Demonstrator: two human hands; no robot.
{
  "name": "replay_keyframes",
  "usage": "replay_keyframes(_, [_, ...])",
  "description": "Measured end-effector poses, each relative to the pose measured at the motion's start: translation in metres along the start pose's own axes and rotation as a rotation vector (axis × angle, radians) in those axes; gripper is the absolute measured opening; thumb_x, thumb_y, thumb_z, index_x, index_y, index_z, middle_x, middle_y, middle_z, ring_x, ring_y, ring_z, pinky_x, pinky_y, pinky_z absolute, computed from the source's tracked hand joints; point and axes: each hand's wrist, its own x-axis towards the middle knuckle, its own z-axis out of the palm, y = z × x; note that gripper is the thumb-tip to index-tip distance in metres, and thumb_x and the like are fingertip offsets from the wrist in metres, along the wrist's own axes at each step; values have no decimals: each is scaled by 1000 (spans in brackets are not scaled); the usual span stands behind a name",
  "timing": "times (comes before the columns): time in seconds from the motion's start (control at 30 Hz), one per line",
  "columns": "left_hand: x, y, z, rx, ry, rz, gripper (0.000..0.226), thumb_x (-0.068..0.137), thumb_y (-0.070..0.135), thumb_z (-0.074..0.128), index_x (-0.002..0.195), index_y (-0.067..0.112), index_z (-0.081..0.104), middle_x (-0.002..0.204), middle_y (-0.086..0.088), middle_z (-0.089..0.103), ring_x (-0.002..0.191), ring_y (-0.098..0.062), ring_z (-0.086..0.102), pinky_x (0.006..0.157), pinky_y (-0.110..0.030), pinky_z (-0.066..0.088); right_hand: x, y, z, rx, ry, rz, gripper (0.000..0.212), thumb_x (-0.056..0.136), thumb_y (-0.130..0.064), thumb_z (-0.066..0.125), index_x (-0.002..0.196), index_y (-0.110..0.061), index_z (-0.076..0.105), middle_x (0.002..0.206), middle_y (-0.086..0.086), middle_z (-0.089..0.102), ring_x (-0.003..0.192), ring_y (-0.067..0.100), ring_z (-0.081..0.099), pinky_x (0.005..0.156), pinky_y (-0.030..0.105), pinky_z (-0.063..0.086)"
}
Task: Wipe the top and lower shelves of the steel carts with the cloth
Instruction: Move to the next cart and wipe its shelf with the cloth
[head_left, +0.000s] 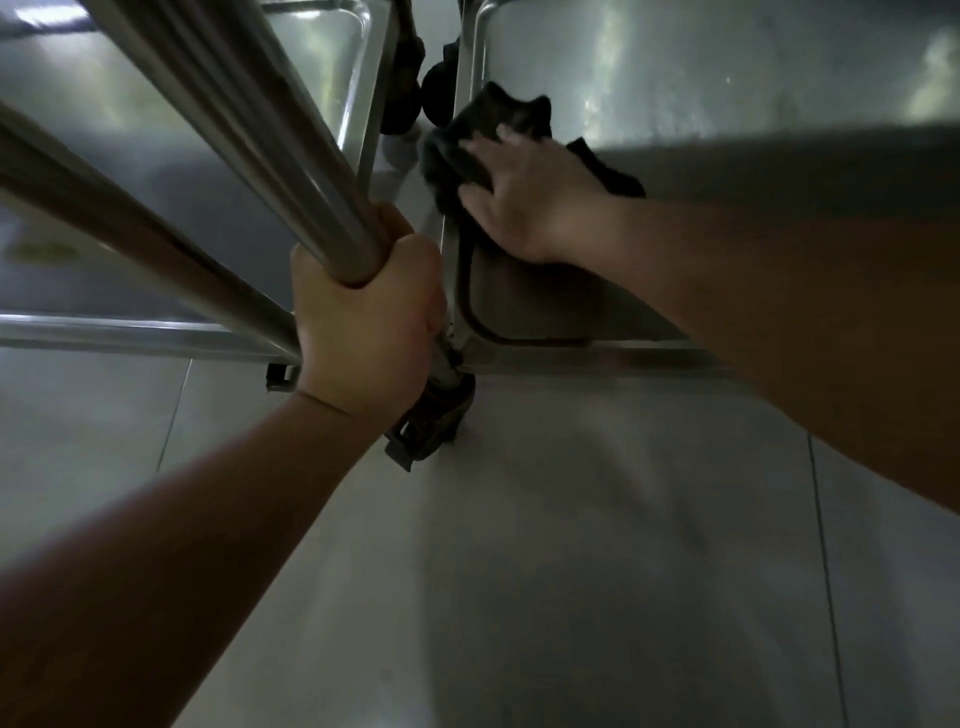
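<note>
While no legible writing shows, left grip (363, 317) wrapped round cart post (291, 171), right grip (524, 202) flat on seemingly dark cloth (457, 150).

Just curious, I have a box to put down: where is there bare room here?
The right cart's lower shelf is bare beyond the cloth under the right hand. The tiled floor nearest you is bare too. It is crowded where the left hand grips the post, by the wheels.

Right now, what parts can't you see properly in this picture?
- Head view: the shelf under the dark cloth and the right hand is hidden, so whether it's clean there is unknown.
- The cart post runs off the top edge; the left hand covers its lower part.
- The caster by the floor is blurred.
</note>
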Motion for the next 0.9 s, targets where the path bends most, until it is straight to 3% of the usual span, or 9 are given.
replay_keyframes(0.23, [-3, 2, -1, 23, 70, -32, 19, 70, 21, 60, 56, 15, 47, 49, -3, 44, 44, -19, 45, 49, -29, 41, -100, 4, 34, -29, -141, -241, 75, 97, -62, 19, 165, -33, 22, 172, -15, 18, 159, 5, 4, 127, 36, 0])
replay_keyframes(0.37, [-7, 7, -1, 138, 122, -75, 22, 77, 20, 61, 57, 16, 53, 54, -9, 51, 52, -24, 53, 59, -34, 51, -119, 30, 24, -23, -167, -244, 71, 98, -61, 25, 164, -34, 25, 171, -18, 19, 159, 3, 4, 126, 33, 0])
replay_keyframes(0.47, [-11, 11, 1, 216, 150, -73, 19, 81, 21, 61, 62, 18, 61, 61, -3, 59, 61, -14, 61, 63, -26, 56, -140, 62, 15, -17, -171, -205, 77, 93, -65, 25, 164, -34, 26, 171, -19, 19, 159, 3, 4, 126, 32, 1])
replay_keyframes(0.57, [-22, 0, 0, 373, 207, -206, 28, 75, 45, 68, 84, 19, 65, 72, 9, 65, 69, -1, 63, 64, -14, 54, -160, 100, 2, -5, -199, -139, 76, 92, -67, 24, 164, -40, 22, 171, -22, 14, 158, 0, 0, 126, 31, -1])
replay_keyframes(0.63, [-41, -20, -6, 543, 249, -367, 39, 79, 54, 73, 105, 27, 62, 103, 8, 69, 90, -8, 67, 82, -30, 62, -173, 126, -6, -1, -215, -92, 77, 90, -70, 21, 163, -45, 17, 171, -24, 10, 158, 0, -2, 129, 35, 1])
replay_keyframes(0.7, [-72, -41, -10, 672, 276, -557, 53, 83, 53, 71, 125, 27, 52, 125, -5, 57, 105, -26, 64, 92, -50, 61, -188, 150, -12, 8, -208, -49, 78, 90, -72, 19, 163, -47, 15, 172, -23, 9, 158, 1, -1, 129, 35, 2])
replay_keyframes(0.77, [-104, -59, -3, 774, 227, -727, 56, 88, 50, 64, 133, 24, 46, 125, -10, 54, 104, -33, 63, 90, -53, 60, -202, 171, -18, 17, -182, -17, 75, 92, -72, 21, 163, -48, 16, 173, -20, 9, 158, 3, 0, 128, 35, 2])
replay_keyframes(0.8, [-116, -65, 5, 855, 166, -753, 51, 92, 46, 62, 134, 22, 47, 120, -7, 56, 98, -30, 63, 83, -47, 60, -210, 181, -21, 21, -158, -5, 72, 95, -71, 24, 163, -47, 17, 173, -19, 10, 157, 3, 1, 126, 32, 1])
replay_keyframes(0.9, [-125, -70, 47, 1039, -55, -561, 35, 96, 40, 62, 128, 29, 53, 97, 11, 57, 77, -8, 59, 57, -26, 43, -232, 205, -28, 47, -83, 42, 62, 105, -61, 38, 163, -44, 23, 171, -17, 16, 154, 3, 7, 114, 23, 1])
